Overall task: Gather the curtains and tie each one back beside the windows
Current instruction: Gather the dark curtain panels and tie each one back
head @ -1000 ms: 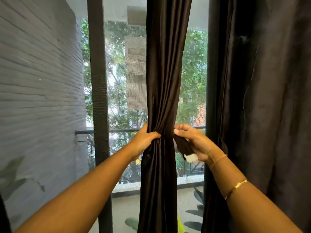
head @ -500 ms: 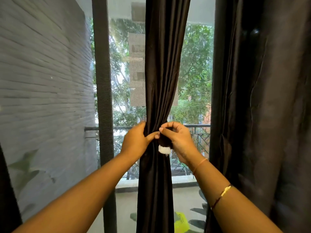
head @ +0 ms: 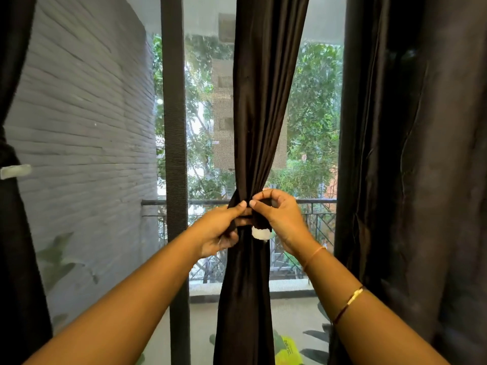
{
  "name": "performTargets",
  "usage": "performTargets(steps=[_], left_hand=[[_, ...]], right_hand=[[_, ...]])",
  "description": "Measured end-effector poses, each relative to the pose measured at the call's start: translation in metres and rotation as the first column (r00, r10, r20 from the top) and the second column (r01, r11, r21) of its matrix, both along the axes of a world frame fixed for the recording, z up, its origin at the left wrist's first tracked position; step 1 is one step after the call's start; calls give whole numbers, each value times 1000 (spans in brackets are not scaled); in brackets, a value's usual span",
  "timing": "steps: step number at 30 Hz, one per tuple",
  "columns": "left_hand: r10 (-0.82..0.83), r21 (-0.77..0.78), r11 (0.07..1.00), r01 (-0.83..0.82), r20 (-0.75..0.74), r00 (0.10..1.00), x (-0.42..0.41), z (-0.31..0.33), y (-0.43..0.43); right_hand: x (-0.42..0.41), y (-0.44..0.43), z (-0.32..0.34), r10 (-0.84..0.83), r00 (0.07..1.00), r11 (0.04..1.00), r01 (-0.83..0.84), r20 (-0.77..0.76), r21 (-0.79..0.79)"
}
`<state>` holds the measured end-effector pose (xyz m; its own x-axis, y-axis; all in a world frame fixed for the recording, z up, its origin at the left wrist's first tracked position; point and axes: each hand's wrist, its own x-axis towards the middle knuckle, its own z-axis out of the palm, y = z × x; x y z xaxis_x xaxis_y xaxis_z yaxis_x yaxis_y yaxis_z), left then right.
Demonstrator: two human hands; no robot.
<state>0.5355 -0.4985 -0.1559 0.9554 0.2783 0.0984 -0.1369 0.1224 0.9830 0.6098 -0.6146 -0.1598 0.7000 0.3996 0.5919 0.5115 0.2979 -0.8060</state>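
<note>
A dark brown curtain (head: 259,114) hangs in front of the window, bunched into a narrow column at rail height. A dark tie-back strap with a white end patch (head: 261,233) runs around the bunch. My left hand (head: 220,227) grips the strap and the curtain from the left. My right hand (head: 279,217) pinches the strap's other end from the right, thumbs almost touching. The strap's back part is hidden behind the fabric. A second dark curtain (head: 416,167) hangs loose at the right. Another curtain (head: 13,219) at the far left carries a white-ended tie (head: 14,171).
A dark vertical window frame post (head: 174,154) stands left of the gathered curtain. Behind the mesh screen are a grey brick wall (head: 87,154), a balcony railing (head: 311,204), trees and a building. Plant leaves and a yellow-green object (head: 288,350) lie low by the floor.
The hands came together at the bunch: my right hand carried the strap's white-ended tip across the front to the left hand. The view widened, bringing the far-left curtain into sight.
</note>
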Motion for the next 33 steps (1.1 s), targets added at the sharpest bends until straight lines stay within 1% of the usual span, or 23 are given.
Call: performTargets(steps=[2, 4, 5, 7, 8, 10, 12, 14, 16, 17, 18, 19, 20, 21, 22, 23, 24, 25, 26, 27, 29, 31, 33], left_hand=[[-29, -56, 998, 30, 19, 999, 2, -4, -1], [-67, -58, 996, 69, 40, 997, 4, -10, -2], [-120, -79, 989, 125, 66, 991, 5, -13, -2], [-214, -163, 959, 233, 125, 969, 7, -17, -4], [-238, -195, 945, 261, 137, 962, 8, -17, -5], [-261, -206, 936, 285, 133, 956, 8, -19, -8], [-315, -189, 922, 339, 144, 938, 9, -21, -9], [-349, -207, 901, 382, 179, 920, 12, -22, -10], [-291, -196, 925, 326, 188, 938, 15, -22, -12], [-238, -165, 949, 268, 183, 954, 16, -22, -14], [-178, -127, 971, 203, 180, 967, 18, -24, -15], [-121, -95, 986, 140, 185, 975, 19, -25, -18], [-67, -63, 995, 81, 197, 978, 19, -27, -20], [-28, -30, 999, 35, 217, 976, 20, -28, -21], [-5, 21, 1000, 0, 241, 971, 21, -30, -24], [15, 86, 996, -39, 260, 965, 22, -31, -26], [36, 166, 983, -84, 272, 962, 23, -32, -30], [53, 245, 961, -125, 280, 958, 24, -33, -33], [63, 311, 938, -155, 287, 956, 26, -35, -37], [61, 361, 916, -172, 299, 952, 27, -37, -40], [27, 427, 888, -170, 322, 946, 26, -39, -44], [-15, 469, 874, -130, 292, 956, 24, -39, -42], [-66, 492, 868, -71, 256, 964, 19, -36, -39]], right_hand=[[-1, -2, -1, -33, 997, 999, 36, 66, -37], [-3, -3, -4, -120, 980, 986, 137, 159, -100], [-3, -4, -6, -186, 958, 964, 221, 219, -147], [-4, -7, -9, -311, 882, 882, 407, 354, -238], [-5, -9, -10, -340, 846, 841, 469, 410, -270], [-8, -13, -10, -340, 807, 783, 527, 483, -331], [-11, -19, -4, -282, 821, 768, 503, 497, -396], [-14, -26, 4, -174, 900, 781, 373, 400, -500], [-19, -38, 10, -5, 988, 824, 92, 155, -558], [-22, -43, 12, 85, 996, 841, -68, 5, -536], [-24, -47, 13, 156, 979, 858, -201, -133, -473], [-25, -50, 14, 194, 951, 877, -278, -241, -391], [-26, -51, 15, 193, 933, 899, -292, -304, -325], [-26, -51, 16, 150, 938, 923, -247, -313, -296], [-27, -49, 17, 67, 962, 940, -149, -263, -307], [-26, -46, 16, -42, 986, 939, -16, -161, -344], [-24, -41, 15, -156, 988, 914, 139, -13, -381], [-23, -36, 14, -241, 959, 874, 281, 148, -398], [-23, -31, 12, -285, 917, 834, 381, 279, -400], [-24, -26, 10, -306, 879, 802, 445, 365, -399], [-24, -18, 6, -341, 822, 756, 528, 457, -387], [-21, -16, 5, -374, 766, 717, 596, 523, -360], [-18, -18, 10, -367, 768, 713, 595, 525, -372]])
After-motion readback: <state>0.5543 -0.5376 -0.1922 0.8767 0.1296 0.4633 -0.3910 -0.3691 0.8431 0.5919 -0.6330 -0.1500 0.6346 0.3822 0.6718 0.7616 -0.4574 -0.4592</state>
